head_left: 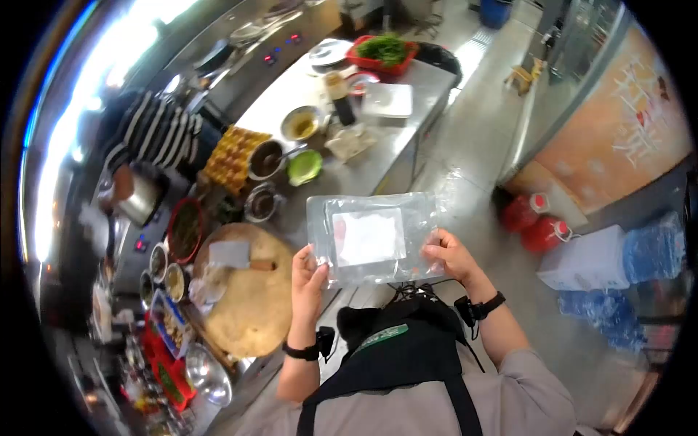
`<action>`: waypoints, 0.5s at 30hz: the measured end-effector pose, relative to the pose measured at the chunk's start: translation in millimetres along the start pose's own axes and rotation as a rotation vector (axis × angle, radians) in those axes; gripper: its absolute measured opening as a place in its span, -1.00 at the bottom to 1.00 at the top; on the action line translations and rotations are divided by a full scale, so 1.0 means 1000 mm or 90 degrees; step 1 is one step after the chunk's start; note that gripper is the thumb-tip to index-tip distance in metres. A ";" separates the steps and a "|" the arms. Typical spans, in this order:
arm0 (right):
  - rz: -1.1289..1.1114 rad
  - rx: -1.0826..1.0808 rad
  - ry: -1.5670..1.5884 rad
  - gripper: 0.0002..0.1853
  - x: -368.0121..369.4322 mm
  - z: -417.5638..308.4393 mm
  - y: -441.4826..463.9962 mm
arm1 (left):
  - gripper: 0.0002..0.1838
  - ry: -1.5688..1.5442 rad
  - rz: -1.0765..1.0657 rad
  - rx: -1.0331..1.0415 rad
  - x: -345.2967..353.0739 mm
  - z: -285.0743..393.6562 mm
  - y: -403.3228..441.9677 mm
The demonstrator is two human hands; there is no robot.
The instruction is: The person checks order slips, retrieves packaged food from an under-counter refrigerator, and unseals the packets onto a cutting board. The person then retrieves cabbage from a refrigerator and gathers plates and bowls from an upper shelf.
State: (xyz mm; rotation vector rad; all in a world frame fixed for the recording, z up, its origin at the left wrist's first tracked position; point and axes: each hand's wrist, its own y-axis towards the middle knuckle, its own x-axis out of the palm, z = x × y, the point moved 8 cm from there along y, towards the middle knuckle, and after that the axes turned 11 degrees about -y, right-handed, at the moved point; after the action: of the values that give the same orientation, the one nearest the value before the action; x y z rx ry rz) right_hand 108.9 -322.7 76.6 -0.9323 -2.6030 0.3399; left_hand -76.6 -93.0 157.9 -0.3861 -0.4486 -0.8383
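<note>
Between my two hands, a clear plastic bag with a white label or sheet in its middle is held flat in front of my apron. My left hand pinches its lower left edge, thumb on top. On the opposite side, my right hand grips the right edge, also with the thumb above. What the bag contains, beyond the white sheet, I cannot make out. To the left of my left hand lies a round wooden chopping board with a cleaver on it.
A steel table holds an egg tray, bowls, a dark bottle and a red basket of greens. At left, a person in a striped top handles a pot. Red jugs and water bottles stand right.
</note>
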 end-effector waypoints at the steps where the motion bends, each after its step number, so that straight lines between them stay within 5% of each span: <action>1: 0.053 -0.011 0.027 -0.73 -0.030 -0.007 -0.004 | -0.49 -0.005 -0.014 -0.011 0.021 -0.013 0.010; 9: 0.191 -0.030 0.110 -0.65 -0.206 -0.052 -0.007 | -0.49 0.218 -0.117 -0.093 0.120 -0.090 0.098; 12: 0.351 -0.132 0.170 -0.65 -0.276 -0.072 0.013 | -0.50 0.571 -0.148 -0.031 0.116 -0.111 0.137; 15: 0.444 -0.204 0.162 -0.63 -0.343 -0.092 0.044 | -0.54 0.681 -0.124 -0.007 0.109 -0.138 0.178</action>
State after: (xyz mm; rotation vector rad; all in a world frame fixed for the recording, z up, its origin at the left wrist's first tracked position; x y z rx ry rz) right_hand 418.6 -502.3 60.8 -1.8522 -2.0598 -0.0379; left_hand 157.1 -120.0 71.8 0.1306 0.5224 -1.1069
